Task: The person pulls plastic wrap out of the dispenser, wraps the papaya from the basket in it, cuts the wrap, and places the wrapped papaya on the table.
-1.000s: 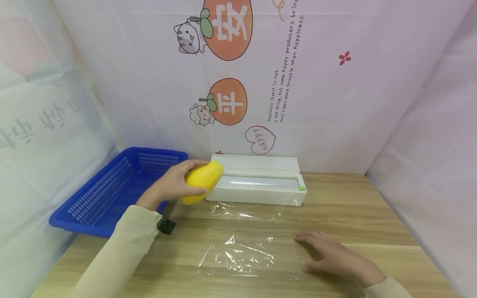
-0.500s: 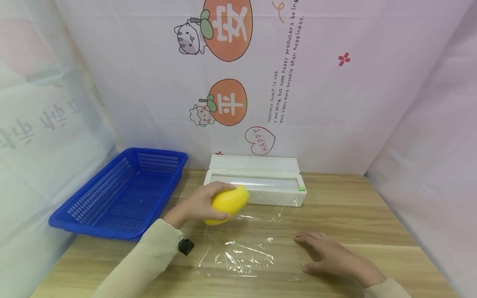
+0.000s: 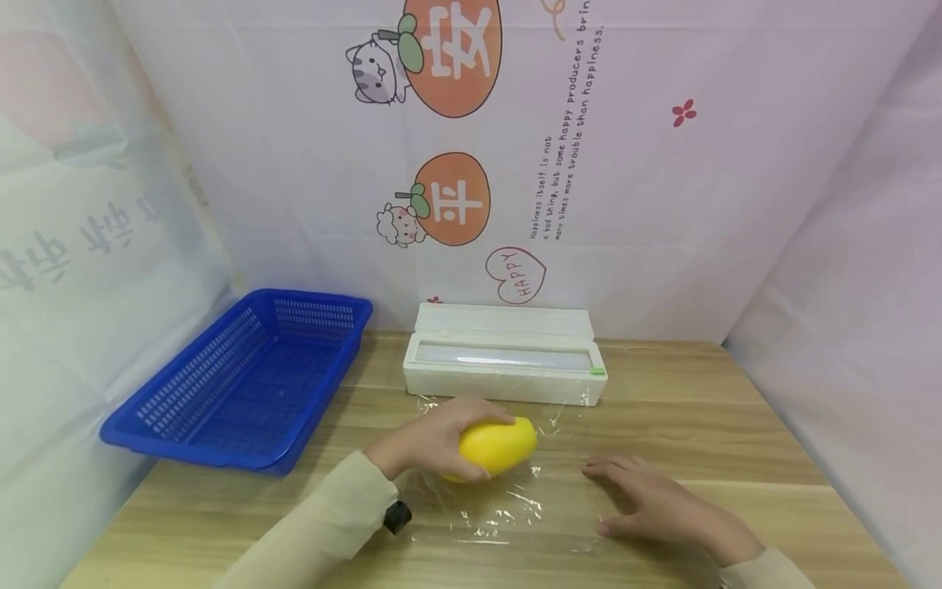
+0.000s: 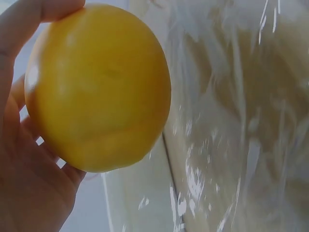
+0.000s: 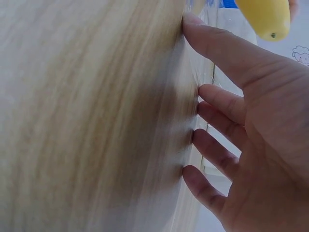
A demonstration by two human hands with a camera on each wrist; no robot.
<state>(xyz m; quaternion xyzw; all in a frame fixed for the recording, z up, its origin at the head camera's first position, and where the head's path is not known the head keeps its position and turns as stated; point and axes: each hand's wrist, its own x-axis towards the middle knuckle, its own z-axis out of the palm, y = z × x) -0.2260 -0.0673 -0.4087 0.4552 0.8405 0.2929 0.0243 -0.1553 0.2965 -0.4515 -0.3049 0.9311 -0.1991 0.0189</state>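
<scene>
Rightward and nearer you since the earlier frame: one yellow fruit [image 3: 502, 447], your left hand [image 3: 440, 440] wrapped round it, over the middle of one clear film sheet [image 3: 508, 523]; contact with film, can't tell. Your right hand [image 3: 651, 509]: released, fingers apart, fingertips at film's right edge. One white box [image 3: 508, 388], lid raised, at film's far edge. One blue basket [image 3: 257, 393], left. Tabletop [image 3: 721, 417] strip between basket and film; wider stretch beyond your right hand.
</scene>
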